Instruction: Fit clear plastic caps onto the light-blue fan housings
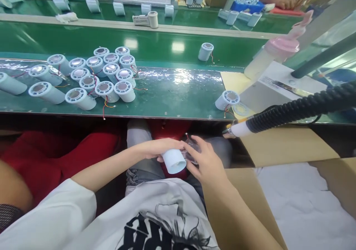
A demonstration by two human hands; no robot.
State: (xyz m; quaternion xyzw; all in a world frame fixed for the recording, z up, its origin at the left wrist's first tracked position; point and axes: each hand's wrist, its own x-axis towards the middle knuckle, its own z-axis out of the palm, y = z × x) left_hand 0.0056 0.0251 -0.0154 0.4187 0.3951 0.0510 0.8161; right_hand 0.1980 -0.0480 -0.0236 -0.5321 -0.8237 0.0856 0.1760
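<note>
Above my lap, my left hand [168, 145] is wrapped over a pale blue plastic cylinder [174, 162], whose open hollow end tilts down toward me. My right hand [208, 160] is close beside it, with fingers curved around a clear plastic piece [192, 149]. A small wire end shows near the top of that piece; the rest of it is partly hidden by the fingers. On the bench ahead, a similar pale blue cylinder [226, 100] with thin coloured wires leans near a flat ring [240, 109].
A group of several wired cylinders [105, 90] stands on the bench at left. One more cylinder [205, 52] is on the green belt [155, 42]. At right are a black-hosed tool [300, 105], a pink-capped bottle [267, 59] and an open cardboard box [250, 205]. Co-workers' hands [286, 2] appear across the belt.
</note>
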